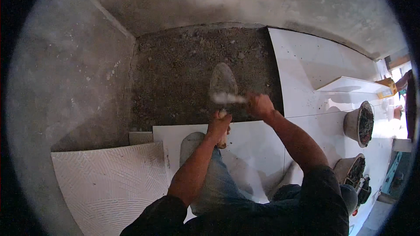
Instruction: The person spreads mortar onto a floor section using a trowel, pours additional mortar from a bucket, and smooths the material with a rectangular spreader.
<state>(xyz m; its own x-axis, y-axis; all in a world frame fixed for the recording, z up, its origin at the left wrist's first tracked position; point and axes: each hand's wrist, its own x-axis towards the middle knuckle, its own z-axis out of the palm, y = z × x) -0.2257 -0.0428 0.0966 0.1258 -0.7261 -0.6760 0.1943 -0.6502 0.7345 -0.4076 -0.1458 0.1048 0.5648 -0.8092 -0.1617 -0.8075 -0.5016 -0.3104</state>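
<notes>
My left hand (218,126) is wrapped around the handle of a pointed trowel (223,76). The trowel's blade extends away from me over rough, dark mortar or soil (183,65). To its right, my right hand (261,106) grips a pale, stick-like tool (228,98). Motion blurs that tool, so I cannot tell its exact kind; its far end lies across the trowel near the base of the blade. Below my hands, a large white tile (258,148) borders the dark bed.
At lower left lies a tile (109,183) with ridged adhesive on its face. Bare walls stand left (65,83) and ahead (245,0). On the right, white tiles (302,70) carry a leaning panel (354,85) and two buckets (351,124) of dark material. Another person (410,100) is at far right.
</notes>
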